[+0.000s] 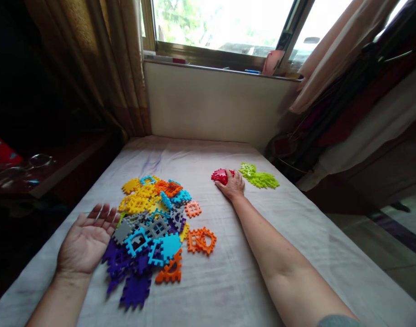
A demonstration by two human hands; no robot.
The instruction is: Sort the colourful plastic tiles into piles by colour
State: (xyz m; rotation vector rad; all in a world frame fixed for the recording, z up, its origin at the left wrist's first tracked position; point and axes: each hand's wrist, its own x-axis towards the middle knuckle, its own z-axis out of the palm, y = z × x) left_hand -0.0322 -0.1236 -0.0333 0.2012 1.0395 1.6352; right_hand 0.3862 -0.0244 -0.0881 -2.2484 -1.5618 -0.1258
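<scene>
A mixed pile of toothed plastic pieces, with yellow pieces (138, 200), grey pieces (124, 230), blue pieces (170, 246) and purple pieces (135, 290), covers the left half of the sheet. My left hand (88, 236) lies palm up at the pile's left edge, fingers spread and holding nothing. Farther off, my right hand (234, 185) rests over the right side of some red pieces (220, 175), its fingers curved around them. Green pieces (264, 180) lie just right of that hand. Two orange pieces (201, 240) sit apart from the pile.
A pale sheet (228, 281) covers the surface up to a low wall (214, 102) under a window. Curtains (115, 59) hang at the left, and clothes (367, 122) hang at the right. Glasses (40, 160) rest on a dark side table.
</scene>
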